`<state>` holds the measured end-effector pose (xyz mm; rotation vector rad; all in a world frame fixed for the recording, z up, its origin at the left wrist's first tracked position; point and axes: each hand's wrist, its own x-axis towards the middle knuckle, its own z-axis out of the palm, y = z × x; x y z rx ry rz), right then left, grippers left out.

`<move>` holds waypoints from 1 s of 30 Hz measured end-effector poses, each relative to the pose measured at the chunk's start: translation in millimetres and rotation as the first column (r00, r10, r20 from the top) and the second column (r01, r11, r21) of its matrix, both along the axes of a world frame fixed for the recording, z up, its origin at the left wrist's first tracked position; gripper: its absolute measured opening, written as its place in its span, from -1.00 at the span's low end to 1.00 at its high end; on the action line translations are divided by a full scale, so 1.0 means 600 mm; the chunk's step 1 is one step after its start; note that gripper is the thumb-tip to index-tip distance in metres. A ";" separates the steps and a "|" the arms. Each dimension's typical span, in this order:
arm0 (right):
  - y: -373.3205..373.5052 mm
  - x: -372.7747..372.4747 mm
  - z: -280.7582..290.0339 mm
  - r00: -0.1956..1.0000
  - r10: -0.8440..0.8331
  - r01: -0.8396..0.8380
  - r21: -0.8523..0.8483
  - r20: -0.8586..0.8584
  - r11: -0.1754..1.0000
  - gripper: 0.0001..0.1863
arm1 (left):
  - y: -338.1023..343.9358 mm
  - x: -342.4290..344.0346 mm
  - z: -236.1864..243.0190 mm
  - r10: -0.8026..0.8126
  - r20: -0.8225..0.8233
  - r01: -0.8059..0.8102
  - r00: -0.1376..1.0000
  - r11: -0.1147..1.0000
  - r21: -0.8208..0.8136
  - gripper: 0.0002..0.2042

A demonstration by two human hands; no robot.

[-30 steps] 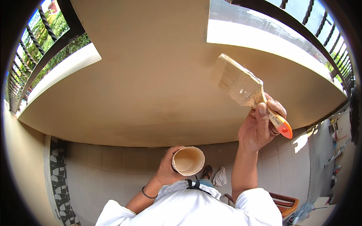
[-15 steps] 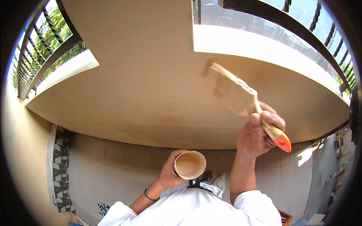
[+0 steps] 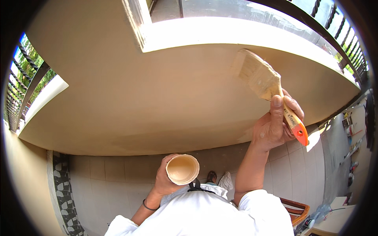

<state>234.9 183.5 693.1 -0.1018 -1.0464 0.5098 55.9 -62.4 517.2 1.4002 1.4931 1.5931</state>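
My right hand (image 3: 271, 124) grips a wide paintbrush (image 3: 265, 76) by its pale wooden handle, whose end is orange with a hole in it. Cream paint coats the bristles, and their tip meets the beige wall (image 3: 177, 86) just under the white ledge. Against my body, my left hand (image 3: 163, 179) is wrapped round a paint cup (image 3: 182, 169). The cup's open top faces up, with cream paint inside and smeared on the rim. Damp-looking darker patches show low on the wall.
A white ledge (image 3: 220, 31) with dark twisted railings (image 3: 334, 19) tops the wall, and another ledge (image 3: 43, 102) is at left. Grey tiles (image 3: 114, 188) cover the floor. Behind me at right stands a wooden chair (image 3: 297, 212), near plastic bottles (image 3: 321, 214). A stone-patterned strip (image 3: 65, 192) borders the floor at left.
The paintbrush has moved up and right, its bristles now at the wall below the ledge. My view has shifted to the right. The cup stays in my left hand.
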 end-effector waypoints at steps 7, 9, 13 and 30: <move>0.032 0.108 -0.005 0.985 -0.153 0.141 -0.132 -0.080 0.981 -0.75 | 0.021 0.021 0.012 -0.018 -0.062 0.018 0.998 1.000 -0.009 -0.09; 0.018 0.095 -0.010 0.998 -0.038 0.034 -0.076 -0.047 0.997 -0.74 | 0.032 0.035 0.010 -0.038 -0.085 0.038 0.996 0.999 -0.004 -0.10; 0.016 0.034 -0.021 0.974 0.155 -0.166 0.051 0.164 0.985 -0.66 | 0.035 0.057 -0.005 -0.052 -0.040 0.048 0.998 0.994 -0.096 -0.07; 0.193 0.331 0.001 0.940 -0.290 0.253 -0.200 -0.180 0.946 -0.79 | 0.117 0.170 -0.001 -0.144 -0.012 0.141 0.989 0.980 -0.142 -0.07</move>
